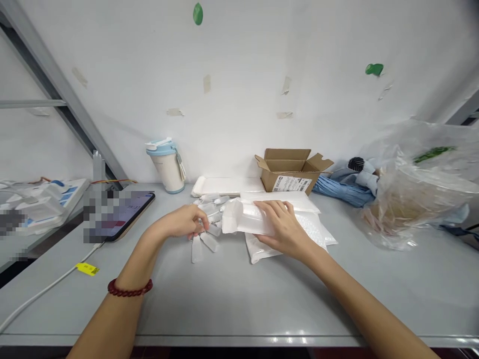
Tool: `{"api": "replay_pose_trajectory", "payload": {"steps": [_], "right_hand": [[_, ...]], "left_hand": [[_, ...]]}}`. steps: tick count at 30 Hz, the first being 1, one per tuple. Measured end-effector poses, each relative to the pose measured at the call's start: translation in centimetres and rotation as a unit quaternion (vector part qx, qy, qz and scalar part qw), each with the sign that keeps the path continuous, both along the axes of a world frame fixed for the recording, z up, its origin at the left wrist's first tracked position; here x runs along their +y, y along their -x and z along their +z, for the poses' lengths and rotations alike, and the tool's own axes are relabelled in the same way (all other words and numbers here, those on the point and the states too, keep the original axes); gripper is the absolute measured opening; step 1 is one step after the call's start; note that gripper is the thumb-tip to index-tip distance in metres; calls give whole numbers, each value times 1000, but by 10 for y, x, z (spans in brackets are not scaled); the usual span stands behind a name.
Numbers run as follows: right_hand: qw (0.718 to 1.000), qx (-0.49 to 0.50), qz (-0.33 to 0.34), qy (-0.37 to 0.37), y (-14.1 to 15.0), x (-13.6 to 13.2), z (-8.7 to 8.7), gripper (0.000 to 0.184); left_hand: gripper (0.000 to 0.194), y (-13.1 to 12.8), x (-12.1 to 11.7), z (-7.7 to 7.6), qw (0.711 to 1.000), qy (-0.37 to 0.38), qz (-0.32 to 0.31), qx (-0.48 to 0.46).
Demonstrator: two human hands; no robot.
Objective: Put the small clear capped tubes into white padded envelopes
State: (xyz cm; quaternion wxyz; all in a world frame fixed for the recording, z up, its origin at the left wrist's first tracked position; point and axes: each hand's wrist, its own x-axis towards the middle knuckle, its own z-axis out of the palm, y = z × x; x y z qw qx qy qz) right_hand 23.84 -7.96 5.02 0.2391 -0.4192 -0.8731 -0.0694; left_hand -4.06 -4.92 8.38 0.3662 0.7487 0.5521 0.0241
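Note:
My left hand (185,222) is at the near left of a loose pile of small translucent plastic tubes (197,249). Its fingers are curled and pinched on one of the tubes, partly hidden behind the fingertips. My right hand (282,227) grips a white bubble mailer (249,219) from above, thumb beneath it. The mailer's mouth points left toward the tubes and stands a little apart. Under that hand lie more white bubble mailers (262,249), stacked and overlapping on the grey table (232,304).
Behind are a white padded stack (228,186), an open cardboard box (290,174) and a blue-lidded cup (167,167). A phone (123,217) with a charging cable (48,289) lies left. Blue cloth (344,192) and a clear plastic bag (415,194) are at right.

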Motion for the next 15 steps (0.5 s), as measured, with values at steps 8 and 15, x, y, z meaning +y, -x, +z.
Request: {"api": "replay_pose_trajectory", "payload": {"steps": [8, 15], "right_hand": [[1000, -19, -11, 2, 1, -1, 1, 56], [999, -22, -38, 11, 0, 1, -1, 58]], "left_hand": [[23, -5, -9, 16, 984, -170, 20, -39], [25, -10, -20, 27, 935, -290, 109, -172]]}}
